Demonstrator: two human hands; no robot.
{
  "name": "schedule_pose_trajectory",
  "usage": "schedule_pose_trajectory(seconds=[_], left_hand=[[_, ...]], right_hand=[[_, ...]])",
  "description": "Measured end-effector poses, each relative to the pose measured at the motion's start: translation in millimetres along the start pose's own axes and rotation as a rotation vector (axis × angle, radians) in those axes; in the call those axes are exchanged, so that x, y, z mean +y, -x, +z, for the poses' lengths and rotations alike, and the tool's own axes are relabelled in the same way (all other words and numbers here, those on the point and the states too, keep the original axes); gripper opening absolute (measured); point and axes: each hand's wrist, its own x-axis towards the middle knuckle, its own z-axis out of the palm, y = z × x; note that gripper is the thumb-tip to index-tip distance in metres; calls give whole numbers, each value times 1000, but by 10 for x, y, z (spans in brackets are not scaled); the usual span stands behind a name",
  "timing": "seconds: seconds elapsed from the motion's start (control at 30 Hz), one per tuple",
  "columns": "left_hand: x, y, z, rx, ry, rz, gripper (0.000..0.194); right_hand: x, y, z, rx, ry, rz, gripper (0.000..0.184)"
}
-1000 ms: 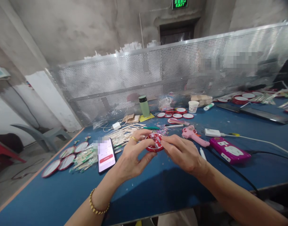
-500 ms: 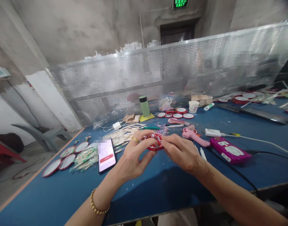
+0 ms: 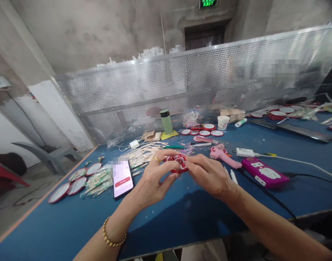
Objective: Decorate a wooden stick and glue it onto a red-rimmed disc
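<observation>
A round red disc with white print [image 3: 182, 164] is held up over the blue table between both hands. My left hand [image 3: 154, 178] grips its left edge, fingers over the far side and thumb at the near side. On the right edge, my right hand [image 3: 209, 175] has its fingertips pinched together against the disc; whether they also hold some small piece is hidden. A pink glue gun [image 3: 224, 156] lies just beyond my right hand. To the left of my left hand rests a phone with a lit screen [image 3: 123, 179].
Round red-rimmed mirrors [image 3: 77, 186] and wrapped sticks [image 3: 97, 181] lie at left. Thin wooden sticks [image 3: 140, 156] are heaped behind the left hand. Further back stand a green bottle [image 3: 166, 122] and a paper cup [image 3: 223, 123]. A purple box [image 3: 264, 173] with cables sits right. A perforated metal screen [image 3: 144, 94] borders the back.
The disc is tilted slightly differently between my fingers. Both hands stay in nearly the same place and keep their hold; the rest of the table is unchanged.
</observation>
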Motion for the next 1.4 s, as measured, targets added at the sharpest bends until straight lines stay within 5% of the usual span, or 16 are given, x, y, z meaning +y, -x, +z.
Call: schedule_pose_trajectory(seconds=[0.33,0.5,0.6,0.8,1.03,1.2,1.4], left_hand=[[-32,4,20,-9,14,6,13],[-102,16,54,-25,4,-64,20],[-186,17,62,-50,42,-203,36],[-296,-8,30,-293,206,-659,11],[-336,24,144,-364,456,-886,14],[-372,53,242,-360,516,-1056,15],[-396,55,269,-333,432,-1074,17]], right_hand=[[11,70,74,-36,-8,40,17],[36,74,175,-41,-132,176,16],[71,57,238,-86,-274,361,15],[116,25,258,-367,-497,767,11],[125,58,342,-503,-829,1087,9],[180,76,322,-602,-1063,1150,32],[214,61,238,-710,-1210,1220,41]])
